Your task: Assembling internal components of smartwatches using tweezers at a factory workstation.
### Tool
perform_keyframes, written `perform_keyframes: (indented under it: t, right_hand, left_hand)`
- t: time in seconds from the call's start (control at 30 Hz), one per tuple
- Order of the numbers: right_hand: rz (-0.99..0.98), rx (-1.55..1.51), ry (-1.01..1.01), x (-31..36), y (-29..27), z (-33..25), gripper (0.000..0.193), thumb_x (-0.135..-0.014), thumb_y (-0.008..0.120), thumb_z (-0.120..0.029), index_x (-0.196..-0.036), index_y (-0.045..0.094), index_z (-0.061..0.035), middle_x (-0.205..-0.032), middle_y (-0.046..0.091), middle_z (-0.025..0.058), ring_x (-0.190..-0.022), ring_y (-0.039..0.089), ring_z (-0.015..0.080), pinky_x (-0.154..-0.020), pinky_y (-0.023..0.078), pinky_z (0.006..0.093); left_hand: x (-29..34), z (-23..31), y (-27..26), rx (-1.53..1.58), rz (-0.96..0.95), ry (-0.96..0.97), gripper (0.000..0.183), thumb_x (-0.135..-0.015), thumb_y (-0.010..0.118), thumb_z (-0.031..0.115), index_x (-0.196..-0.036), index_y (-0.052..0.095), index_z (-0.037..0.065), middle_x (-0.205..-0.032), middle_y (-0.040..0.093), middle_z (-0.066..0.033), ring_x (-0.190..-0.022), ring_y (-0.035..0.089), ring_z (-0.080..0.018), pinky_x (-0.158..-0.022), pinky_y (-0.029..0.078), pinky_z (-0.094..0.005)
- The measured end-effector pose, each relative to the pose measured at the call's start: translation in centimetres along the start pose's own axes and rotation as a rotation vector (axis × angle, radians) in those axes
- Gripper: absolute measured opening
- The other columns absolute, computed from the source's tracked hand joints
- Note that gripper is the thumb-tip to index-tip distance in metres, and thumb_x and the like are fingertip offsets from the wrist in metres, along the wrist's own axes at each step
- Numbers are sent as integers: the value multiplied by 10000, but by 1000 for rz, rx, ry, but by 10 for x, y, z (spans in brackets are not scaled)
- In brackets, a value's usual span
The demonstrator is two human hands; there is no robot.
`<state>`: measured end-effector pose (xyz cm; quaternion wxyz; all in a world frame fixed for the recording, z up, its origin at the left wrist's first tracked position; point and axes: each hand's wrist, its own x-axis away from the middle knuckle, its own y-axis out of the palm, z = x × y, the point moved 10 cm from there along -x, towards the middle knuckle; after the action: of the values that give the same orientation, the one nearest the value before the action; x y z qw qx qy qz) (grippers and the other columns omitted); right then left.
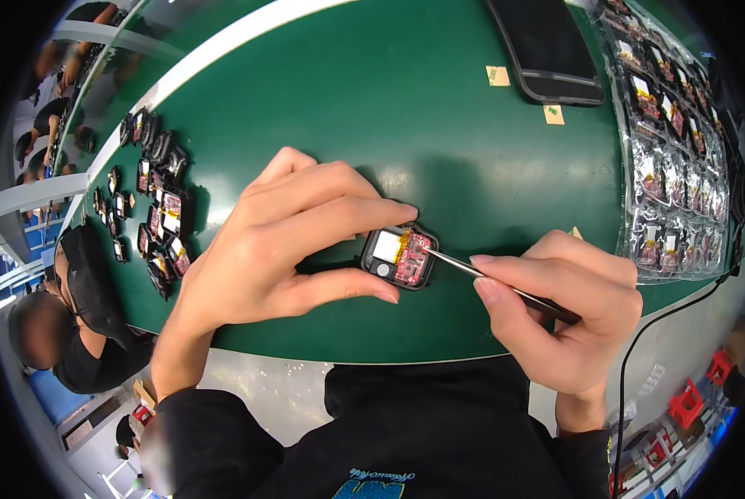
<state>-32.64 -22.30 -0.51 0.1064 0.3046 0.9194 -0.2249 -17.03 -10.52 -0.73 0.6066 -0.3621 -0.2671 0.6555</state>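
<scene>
My left hand (293, 237) steadies a small black device housing (376, 281) on the green table, fingers along its far edge and thumb at its near edge. Inside the open housing are a red circuit board (414, 259), a white block with yellow tape (386, 246) and a small round silvery part (383, 269). Pinched between thumb and fingers of my right hand (564, 308) is a pair of tweezers (518, 293). Their tips reach the right side of the board; whether they grip anything there is too small to tell.
Similar open housings (168, 212) lie clustered at the left. Clear plastic trays (672, 183) with more boards are on the right, beside a black cable (634, 341). A black phone-like slab (551, 50) and small beige squares (498, 76) lie at the far side. Another person (98, 353) sits at left.
</scene>
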Motion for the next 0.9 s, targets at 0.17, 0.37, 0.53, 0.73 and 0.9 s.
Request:
perform_keyframes:
  t: [0.17,0.37,0.53,0.73,0.9]
  right_hand:
    - [-130,132,39,-1,14,1,213,-777,826,78,-980,861,23,-699,697,47,-548,542,84,-504,335,254]
    - [-28,102,9,1,10,1,212,-771,823,87,-975,852,37,-718,711,68,-544,543,93,-511,348,250]
    - [-43,131,-24,2,10,1,226,-760,827,90,-979,851,42,-727,716,79,-555,550,97,-516,354,251]
    - [-43,149,-59,1,13,-1,245,-748,825,94,-986,852,43,-723,709,77,-550,550,102,-518,357,256]
    - [-17,166,-93,4,16,-1,257,-741,824,103,-989,851,42,-720,693,72,-550,566,113,-499,361,261]
  left_hand:
    - [-2,3,3,-35,-28,25,683,-679,945,496,-1175,846,37,-936,762,-36,-805,647,-200,-823,418,-343]
    - [-3,1,3,2,-29,34,708,-670,937,507,-1167,847,11,-904,772,-48,-792,652,-194,-826,418,-351]
    - [-7,-3,3,33,-57,-40,765,-633,946,534,-1164,840,-5,-891,773,-43,-723,629,-166,-811,411,-340]
    - [-10,1,2,-8,-42,6,759,-586,967,535,-1104,836,-5,-896,779,-35,-662,589,-124,-724,393,-308]
    - [-10,3,2,-41,-23,31,770,-581,967,536,-1096,832,-19,-872,767,-43,-663,586,-136,-707,394,-314]
